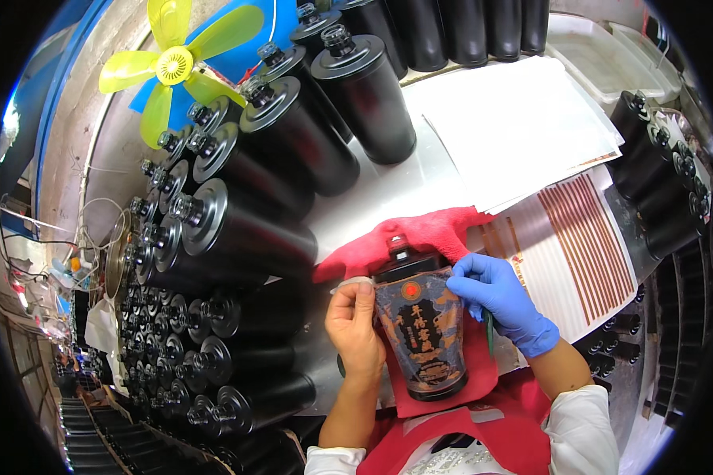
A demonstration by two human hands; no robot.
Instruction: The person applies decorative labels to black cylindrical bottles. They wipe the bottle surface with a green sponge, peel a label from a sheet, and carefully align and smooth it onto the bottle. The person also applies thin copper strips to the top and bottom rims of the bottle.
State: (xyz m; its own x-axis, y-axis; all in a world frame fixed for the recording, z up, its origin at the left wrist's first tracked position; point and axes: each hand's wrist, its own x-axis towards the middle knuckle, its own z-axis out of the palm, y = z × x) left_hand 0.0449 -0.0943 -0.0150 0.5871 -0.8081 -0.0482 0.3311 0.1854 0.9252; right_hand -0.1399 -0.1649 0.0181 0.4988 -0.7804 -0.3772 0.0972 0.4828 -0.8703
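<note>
A black glass bottle [402, 270] lies on a red cloth [444, 229] close to my body, its neck pointing away from me. Over its front spreads a grey and orange patterned label [424, 332] with a red round emblem. My left hand [355, 324], bare apart from something whitish at a fingertip, pinches the label's left edge near the bottle's shoulder. At the upper right corner, my right hand [499, 297] in a blue glove has thumb and fingers closed on the label. A thin green tool [489, 331] shows beneath that glove; its kind is hidden.
Several black bottles [364, 95] stand close on the left and at the back. A yellow fan [173, 65] is at the far left. White paper sheets [507, 119] and a sheet with brown stripes [586, 237] lie to the right. Plastic tubs [602, 59] sit behind.
</note>
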